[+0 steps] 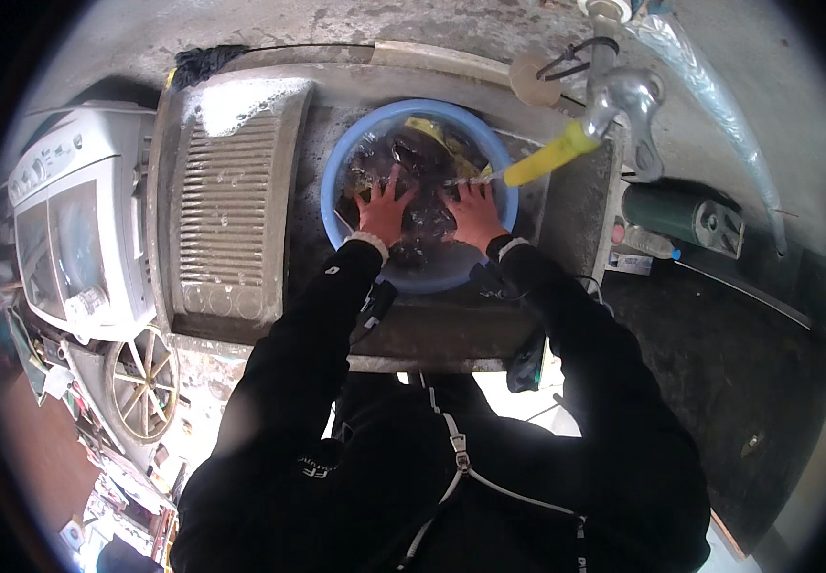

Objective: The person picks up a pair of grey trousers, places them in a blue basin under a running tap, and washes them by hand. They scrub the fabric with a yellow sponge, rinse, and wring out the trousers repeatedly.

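Observation:
A round blue plastic basin (330,175) stands in the concrete laundry sink, holding water and dark wet cloth (413,154) with some yellow parts. My left hand (384,209) lies with its fingers apart on the wet load in the left half of the basin. To the right, my right hand (474,213) presses down in the same way, fingers spread, fingertips at the water. Neither hand has anything gripped that I can see. A yellow hose (552,154) on the metal tap (610,107) sends a thin stream into the basin near my right fingers.
Left of the basin is a ribbed concrete washboard (223,208) with suds (241,104) at its top. A white twin-tub washing machine (90,222) stands further left. On the right are a dark green cylinder (678,215), a plastic bottle (649,242) and a dark panel (721,358).

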